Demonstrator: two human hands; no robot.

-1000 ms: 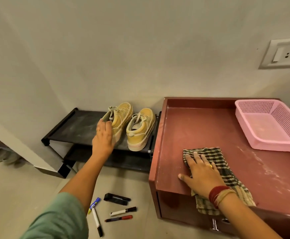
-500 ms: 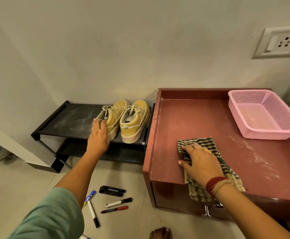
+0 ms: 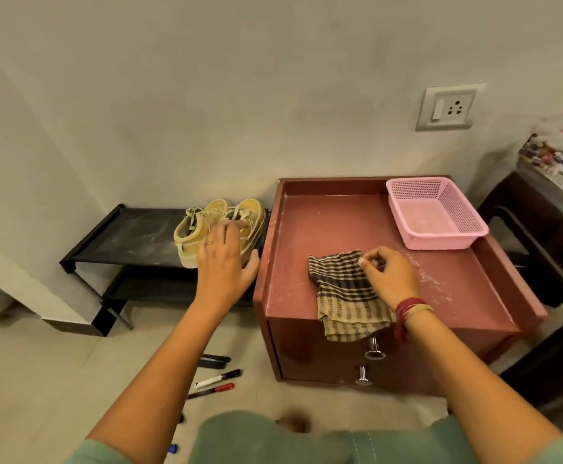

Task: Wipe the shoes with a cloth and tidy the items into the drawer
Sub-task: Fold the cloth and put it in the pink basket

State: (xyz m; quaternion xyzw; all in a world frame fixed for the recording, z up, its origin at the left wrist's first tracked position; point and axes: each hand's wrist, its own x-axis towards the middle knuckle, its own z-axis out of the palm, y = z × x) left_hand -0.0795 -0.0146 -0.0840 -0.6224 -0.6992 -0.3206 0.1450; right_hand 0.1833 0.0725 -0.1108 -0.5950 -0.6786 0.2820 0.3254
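L hand (image 3: 226, 262): fingers straight and spread, holds nothing; palm down in front of yellow sneakers (image 3: 189, 234). Blurred, so can't tell if it touches them.
R hand (image 3: 389, 277): fingers curled; thumb and fingertips pinch the far-right corner of checked cloth (image 3: 340, 289).
checked cloth: just left of and under R hand, on top of red cabinet (image 3: 323, 226). Its near end hangs over the front edge beside R wrist, just above upper drawer knob (image 3: 374, 350).
yellow sneakers: a pair, side by side, right beyond L hand's fingertips on top shelf of black shoe rack (image 3: 129, 239). The one nearer the cabinet is partly hidden by the hand.
pink basket (image 3: 436, 212): beyond R hand and to its right, at the cabinet's back-right corner, apart from the cloth.
markers (image 3: 218, 379): on the floor under L forearm, one black-capped, one red-capped. Black oblong item (image 3: 213, 361) lies just beyond them.
lower drawer knob (image 3: 362, 377): straight below the upper one, nearer than R wrist.
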